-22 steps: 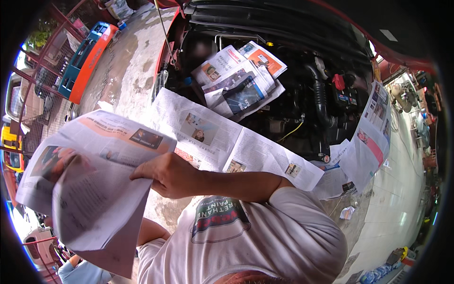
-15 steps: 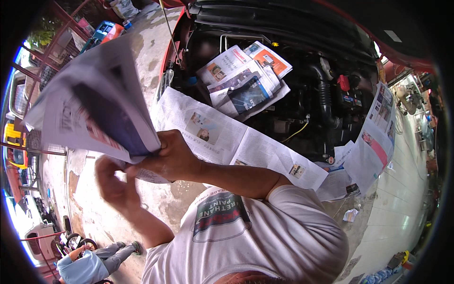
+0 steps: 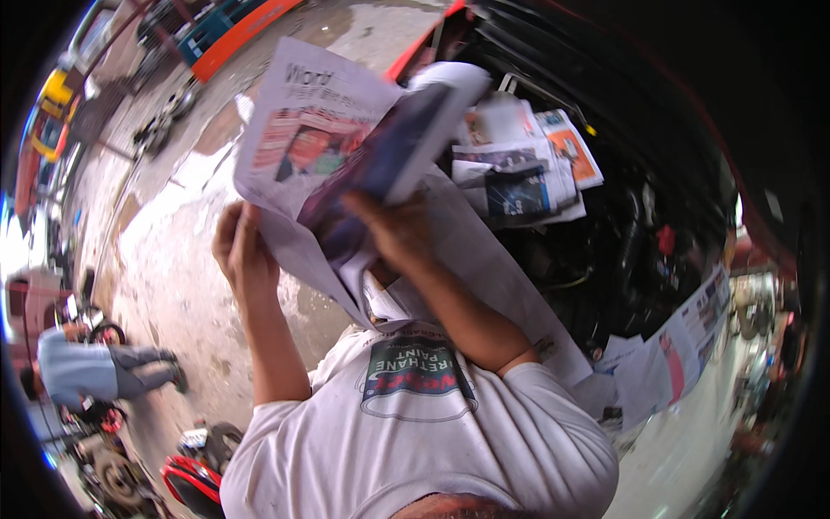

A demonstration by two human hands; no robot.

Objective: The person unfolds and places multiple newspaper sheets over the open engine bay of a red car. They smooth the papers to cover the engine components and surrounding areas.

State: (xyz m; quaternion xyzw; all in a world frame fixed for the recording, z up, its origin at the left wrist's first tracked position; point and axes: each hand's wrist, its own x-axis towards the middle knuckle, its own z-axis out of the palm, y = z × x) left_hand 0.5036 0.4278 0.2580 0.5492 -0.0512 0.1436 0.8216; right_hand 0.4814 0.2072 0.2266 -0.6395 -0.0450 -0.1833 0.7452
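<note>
My left hand [image 3: 246,249] grips the left edge of a partly unfolded newspaper [image 3: 259,164], fingers behind and thumb in front. Across from it, my right hand [image 3: 393,229] is closed on a dark printed sheet of the same newspaper, which bends up and to the right and is smeared by motion. More folded newspapers [image 3: 519,190] lie in a pile on the open engine bay [image 3: 596,251], right of my right hand. Below my right forearm, a newspaper sheet [image 3: 510,285] is spread along the car's edge.
Further sheets [image 3: 666,372] drape over the engine bay's near right side. The raised hood [image 3: 692,95] hangs over the far right. A person in a light blue shirt [image 3: 82,368] is at the left by motorcycles, with a red motorcycle part [image 3: 188,480] nearer. Concrete floor [image 3: 199,225] lies to the left.
The newspaper has come rightward and been opened out between my hands. My left hand has taken its left edge, and my right hand has shifted right. The whole view has turned.
</note>
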